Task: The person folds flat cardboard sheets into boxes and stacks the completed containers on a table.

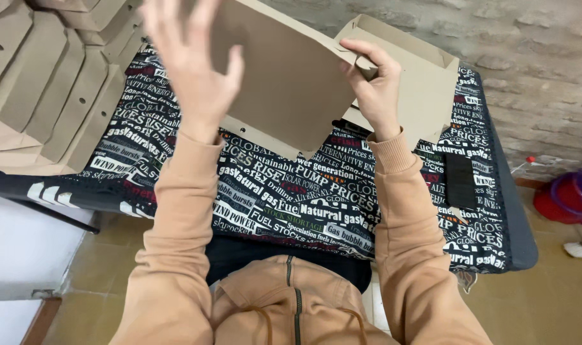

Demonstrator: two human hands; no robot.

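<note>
A flat brown cardboard box blank (284, 76) is held up above a table covered in a black cloth with white print (291, 198). My left hand (192, 61) is raised beside its left edge, fingers spread, palm against or just in front of the board. My right hand (374, 83) pinches a folded flap at the blank's right edge. Behind that hand lies a folded cardboard box (425, 70) with raised walls, resting on the cloth.
A stack of flat cardboard blanks (48, 83) fans out at the left of the table. A small black rectangular object (460, 180) lies on the cloth at right. A red plastic container (569, 198) stands on the floor by the brick wall.
</note>
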